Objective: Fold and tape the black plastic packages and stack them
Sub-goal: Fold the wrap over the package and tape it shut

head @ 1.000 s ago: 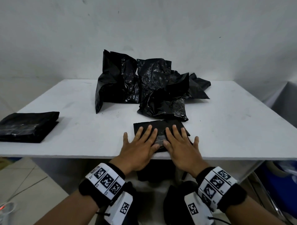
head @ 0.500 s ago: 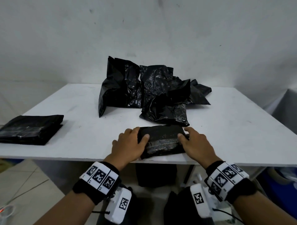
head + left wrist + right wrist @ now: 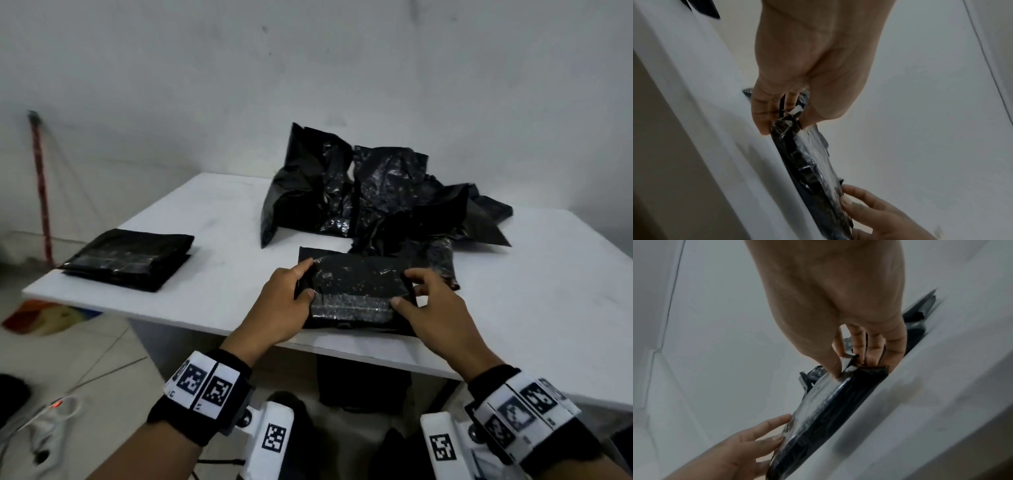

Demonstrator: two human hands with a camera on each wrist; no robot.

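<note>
At the table's (image 3: pixel 219 308) near edge I see both hands on one folded package (image 3: pixel 356 291). Left hand (image 3: pixel 281 308) pinches its left end, thumb on top and fingers curled under; the left wrist view confirms the pinch (image 3: pixel 785 112). Right hand (image 3: pixel 435 311) pinches the right end likewise, thumb on the clear tape strip (image 3: pixel 352 305) along the near side. I see the package lying flat, overhanging the edge slightly. Farther left, a stack (image 3: pixel 126 260) of folded packages sits well apart. Behind, touching the held package's far side, I note a loose pile (image 3: pixel 376 202) of crumpled black bags.
</note>
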